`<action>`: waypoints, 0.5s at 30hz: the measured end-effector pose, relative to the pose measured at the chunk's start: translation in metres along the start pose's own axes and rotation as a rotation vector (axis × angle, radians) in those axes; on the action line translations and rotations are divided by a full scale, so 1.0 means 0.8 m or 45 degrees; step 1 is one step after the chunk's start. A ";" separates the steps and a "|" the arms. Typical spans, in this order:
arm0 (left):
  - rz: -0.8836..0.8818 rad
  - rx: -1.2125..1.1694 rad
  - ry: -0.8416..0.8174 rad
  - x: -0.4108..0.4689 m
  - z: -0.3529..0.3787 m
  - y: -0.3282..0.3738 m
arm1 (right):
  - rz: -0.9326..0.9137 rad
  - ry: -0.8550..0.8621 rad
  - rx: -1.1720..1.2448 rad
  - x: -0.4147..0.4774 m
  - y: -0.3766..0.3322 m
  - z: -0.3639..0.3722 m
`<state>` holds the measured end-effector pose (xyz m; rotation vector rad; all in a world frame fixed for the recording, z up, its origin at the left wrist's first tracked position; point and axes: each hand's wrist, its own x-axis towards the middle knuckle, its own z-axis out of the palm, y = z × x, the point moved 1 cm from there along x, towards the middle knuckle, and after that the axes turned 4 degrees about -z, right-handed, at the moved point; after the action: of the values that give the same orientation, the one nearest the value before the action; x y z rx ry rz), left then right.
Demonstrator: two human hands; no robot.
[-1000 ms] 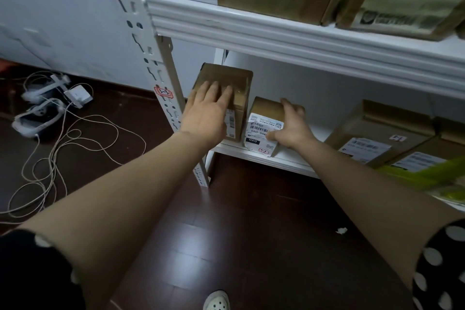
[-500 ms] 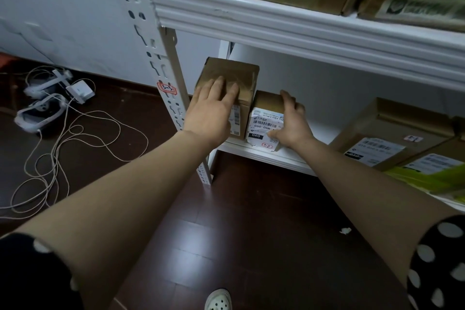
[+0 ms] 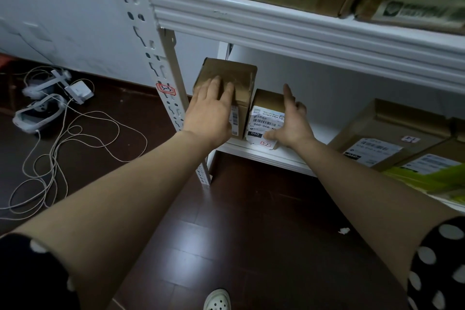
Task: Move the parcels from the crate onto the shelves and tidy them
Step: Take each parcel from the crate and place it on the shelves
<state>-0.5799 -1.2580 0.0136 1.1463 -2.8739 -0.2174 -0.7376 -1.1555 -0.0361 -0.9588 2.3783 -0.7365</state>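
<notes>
Right hand (image 3: 293, 124) has just let go of the small labelled parcel (image 3: 264, 121). Its fingers (image 3: 288, 93) are spread wide now, with the parcel just left of them, so that one looks placed. Left hand (image 3: 211, 111) lies flat and straight-fingered on the taller parcel (image 3: 226, 75). Both parcels sit side by side on the bottom shelf (image 3: 264, 152).

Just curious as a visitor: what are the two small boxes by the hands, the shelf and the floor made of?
The taller box under the left hand and the shorter box beside the right hand look like matte brown cardboard with paper labels. The shelf seems white painted metal, given its slotted post. The floor looks like dark glossy wood planks, perhaps laminate.
</notes>
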 end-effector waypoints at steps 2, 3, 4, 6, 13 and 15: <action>-0.002 -0.004 0.016 -0.007 -0.003 0.006 | -0.031 0.046 0.002 -0.010 0.000 -0.004; 0.010 -0.003 0.027 -0.011 -0.004 0.011 | -0.047 0.072 0.005 -0.018 0.001 -0.006; 0.029 -0.001 0.035 -0.017 -0.005 0.017 | -0.058 0.100 0.007 -0.026 0.004 -0.008; 0.076 0.009 0.039 -0.031 -0.005 0.033 | -0.056 0.150 -0.004 -0.049 0.010 -0.016; 0.112 -0.069 -0.081 -0.095 0.017 0.100 | -0.022 0.179 -0.047 -0.134 0.068 -0.031; 0.096 -0.152 -0.150 -0.112 0.034 0.119 | -0.022 0.175 -0.005 -0.157 0.092 -0.027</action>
<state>-0.5822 -1.1251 0.0021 1.0368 -2.9507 -0.4615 -0.7048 -1.0116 -0.0386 -0.9597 2.4931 -0.8293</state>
